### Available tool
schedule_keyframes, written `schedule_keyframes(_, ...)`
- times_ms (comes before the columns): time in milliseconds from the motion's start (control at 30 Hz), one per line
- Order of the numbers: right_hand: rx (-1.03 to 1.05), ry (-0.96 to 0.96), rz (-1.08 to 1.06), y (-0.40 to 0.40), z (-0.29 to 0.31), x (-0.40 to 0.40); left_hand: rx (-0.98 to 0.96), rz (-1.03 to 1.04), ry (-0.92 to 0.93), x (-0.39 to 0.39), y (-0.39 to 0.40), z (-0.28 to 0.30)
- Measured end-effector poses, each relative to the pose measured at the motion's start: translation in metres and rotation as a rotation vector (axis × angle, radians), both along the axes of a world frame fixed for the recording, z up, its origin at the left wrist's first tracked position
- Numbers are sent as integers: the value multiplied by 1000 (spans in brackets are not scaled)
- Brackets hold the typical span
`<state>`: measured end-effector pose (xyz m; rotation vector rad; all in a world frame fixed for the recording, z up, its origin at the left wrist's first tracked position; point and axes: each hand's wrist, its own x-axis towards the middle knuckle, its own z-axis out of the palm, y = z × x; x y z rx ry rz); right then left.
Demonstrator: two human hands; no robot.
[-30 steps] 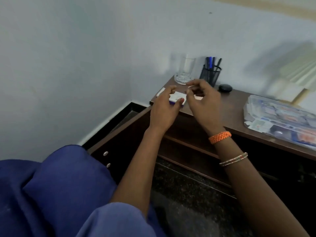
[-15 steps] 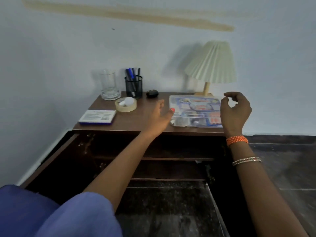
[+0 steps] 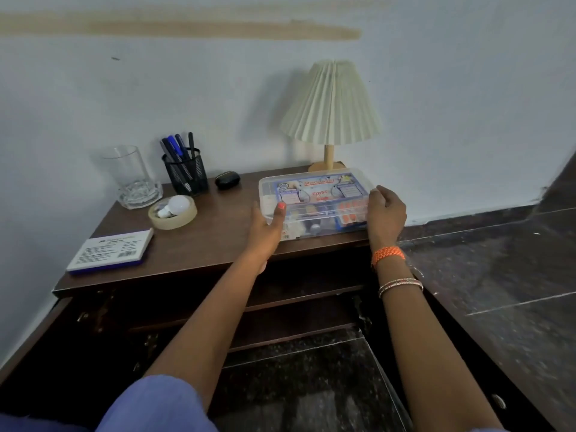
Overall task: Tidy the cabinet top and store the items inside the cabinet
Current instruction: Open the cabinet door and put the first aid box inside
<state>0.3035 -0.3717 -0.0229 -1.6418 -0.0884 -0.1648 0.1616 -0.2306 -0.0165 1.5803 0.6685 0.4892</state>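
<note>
Hands bracketing first-aid box [image 3: 314, 201] at cabinet top's [image 3: 193, 244] right front edge
Left hand [image 3: 265, 226] thumb over lid, right hand [image 3: 385, 212] curled against side, likely lifting it for storage.

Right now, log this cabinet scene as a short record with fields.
left hand: thumb on first-aid box, left end
right hand: at the box's right end, fingers curled; contact unclear
cabinet top: glass, pen holder, tape roll around bulb, black case, white packet, lamp
cabinet doors: open
</note>
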Motion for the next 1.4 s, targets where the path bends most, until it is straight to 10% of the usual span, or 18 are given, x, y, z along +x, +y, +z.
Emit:
schedule_keyframes(333,-93,21,-44,8,13,-19,-119,88,-151,-10,-7,-2)
schedule_keyframes(767,325,118,282,-16,44,-82,-448,-102,-595,-105,-8,29)
schedule_keyframes(1167,887,350,318,-75,-28,-140,-602,-356,-222,-163,-10,-39)
schedule_keyframes(1400,777,532,244,-103,-101,-144,-754,-414,127,-170,-10,-91)
